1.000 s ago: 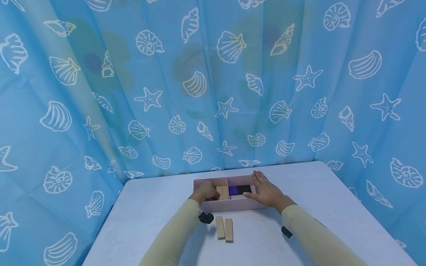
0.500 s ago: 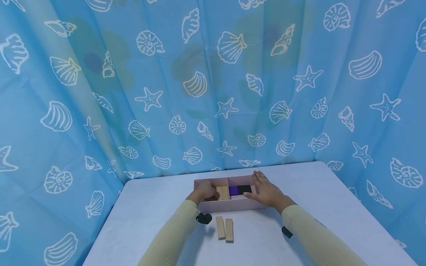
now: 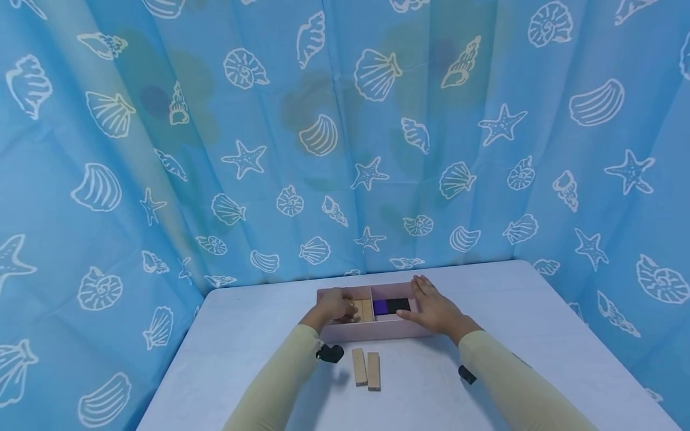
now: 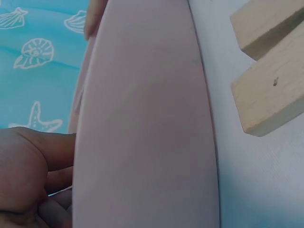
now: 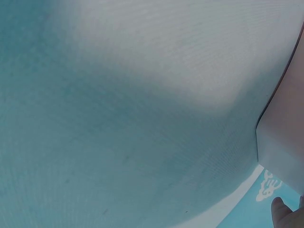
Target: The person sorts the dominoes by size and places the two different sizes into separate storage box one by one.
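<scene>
A pink box (image 3: 372,331) with a divider stands on the table. My left hand (image 3: 333,306) reaches down into its left compartment, beside wooden blocks (image 3: 362,310). The fingertips are partly hidden, and whether they pinch a block is unclear. In the left wrist view, the box's front wall (image 4: 147,118) covers part of the left hand (image 4: 28,175). On the box's right end rests my right hand (image 3: 438,312), fingers straight and thumb over the right compartment. A purple piece (image 3: 380,307) and a black piece (image 3: 399,306) lie side by side there.
Two loose wooden blocks, a left one (image 3: 359,367) and a right one (image 3: 374,372), lie on the white table (image 3: 242,347) in front of the box. A blue shell-print curtain (image 3: 323,179) hangs behind the table and along its sides.
The head view has shifted slightly. My left hand has made a small movement within the left compartment; the right hand stays at the box's right end.
</scene>
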`<state>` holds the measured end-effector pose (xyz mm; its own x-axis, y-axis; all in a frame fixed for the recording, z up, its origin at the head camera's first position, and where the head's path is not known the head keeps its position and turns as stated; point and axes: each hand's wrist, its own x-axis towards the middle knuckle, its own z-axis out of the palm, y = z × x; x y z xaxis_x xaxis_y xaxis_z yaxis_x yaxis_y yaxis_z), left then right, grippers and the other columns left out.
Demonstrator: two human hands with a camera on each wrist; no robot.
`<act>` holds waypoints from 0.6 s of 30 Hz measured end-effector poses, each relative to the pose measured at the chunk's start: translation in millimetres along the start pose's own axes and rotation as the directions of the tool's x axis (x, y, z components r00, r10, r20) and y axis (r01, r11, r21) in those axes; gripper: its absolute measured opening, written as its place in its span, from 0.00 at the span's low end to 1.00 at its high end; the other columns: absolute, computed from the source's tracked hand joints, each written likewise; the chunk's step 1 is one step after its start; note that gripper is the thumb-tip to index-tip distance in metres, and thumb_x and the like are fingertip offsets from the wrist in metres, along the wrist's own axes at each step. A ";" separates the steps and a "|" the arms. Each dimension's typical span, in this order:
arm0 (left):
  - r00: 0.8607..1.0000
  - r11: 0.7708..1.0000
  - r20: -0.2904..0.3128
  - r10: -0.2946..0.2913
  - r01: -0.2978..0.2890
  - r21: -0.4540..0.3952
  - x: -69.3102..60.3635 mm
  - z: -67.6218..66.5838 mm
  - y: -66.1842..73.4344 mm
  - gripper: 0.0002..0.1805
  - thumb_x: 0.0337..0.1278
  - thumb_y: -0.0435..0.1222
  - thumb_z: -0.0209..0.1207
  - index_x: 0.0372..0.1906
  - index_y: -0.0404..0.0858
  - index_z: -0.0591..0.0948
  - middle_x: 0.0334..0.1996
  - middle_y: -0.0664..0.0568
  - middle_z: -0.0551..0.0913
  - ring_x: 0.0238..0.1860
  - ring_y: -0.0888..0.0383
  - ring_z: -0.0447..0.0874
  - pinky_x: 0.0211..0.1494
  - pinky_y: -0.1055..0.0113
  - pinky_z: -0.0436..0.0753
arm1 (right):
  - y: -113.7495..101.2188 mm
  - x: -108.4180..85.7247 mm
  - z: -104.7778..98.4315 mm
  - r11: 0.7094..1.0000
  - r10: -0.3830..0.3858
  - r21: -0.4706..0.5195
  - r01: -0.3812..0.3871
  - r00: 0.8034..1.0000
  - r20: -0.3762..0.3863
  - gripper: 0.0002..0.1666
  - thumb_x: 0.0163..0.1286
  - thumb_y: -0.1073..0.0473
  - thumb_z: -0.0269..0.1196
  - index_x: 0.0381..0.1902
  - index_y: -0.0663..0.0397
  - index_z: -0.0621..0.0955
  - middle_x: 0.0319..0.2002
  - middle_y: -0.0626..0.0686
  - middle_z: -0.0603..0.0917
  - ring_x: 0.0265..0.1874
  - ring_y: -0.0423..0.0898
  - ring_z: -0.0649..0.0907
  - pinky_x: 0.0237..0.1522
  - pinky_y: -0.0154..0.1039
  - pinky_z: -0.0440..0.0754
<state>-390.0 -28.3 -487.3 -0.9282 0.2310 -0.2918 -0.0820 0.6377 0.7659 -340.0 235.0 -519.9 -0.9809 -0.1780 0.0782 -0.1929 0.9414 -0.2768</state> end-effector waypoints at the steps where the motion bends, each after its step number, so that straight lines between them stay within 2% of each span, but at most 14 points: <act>1: 1.000 1.000 0.003 0.011 -0.011 -0.002 -1.4 -0.6 1.0 0.22 0.62 0.30 0.61 0.60 0.32 0.75 0.34 0.48 0.82 0.34 0.53 0.83 0.47 0.55 0.83 | 0.3 -0.2 -0.2 1.000 0.001 -0.004 -0.001 1.000 0.001 0.71 0.56 0.13 0.40 0.75 0.66 0.49 0.76 0.63 0.47 0.74 0.60 0.46 0.70 0.57 0.52; 7: 0.998 0.998 0.027 0.064 -0.063 -0.023 -11.0 -4.1 7.3 0.24 0.62 0.29 0.60 0.63 0.30 0.73 0.35 0.47 0.82 0.35 0.52 0.84 0.45 0.57 0.84 | 0.5 -1.1 -0.4 1.000 -0.001 0.003 0.001 1.000 -0.005 0.70 0.56 0.14 0.41 0.75 0.67 0.50 0.76 0.64 0.48 0.74 0.61 0.47 0.70 0.58 0.52; 18: 0.994 0.992 0.030 0.107 -0.105 -0.063 -21.2 -9.7 14.7 0.24 0.62 0.29 0.61 0.63 0.30 0.73 0.36 0.46 0.81 0.39 0.49 0.85 0.39 0.59 0.85 | 0.2 -0.2 -0.1 1.000 0.004 0.008 -0.004 1.000 0.002 0.70 0.56 0.14 0.42 0.75 0.67 0.51 0.76 0.63 0.48 0.74 0.61 0.46 0.70 0.59 0.52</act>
<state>-375.0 -30.9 -464.2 -0.9205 0.3197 -0.2249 -0.0068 0.5621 0.8270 -339.8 235.3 -519.9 -0.9818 -0.1745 0.0752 -0.1889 0.9397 -0.2852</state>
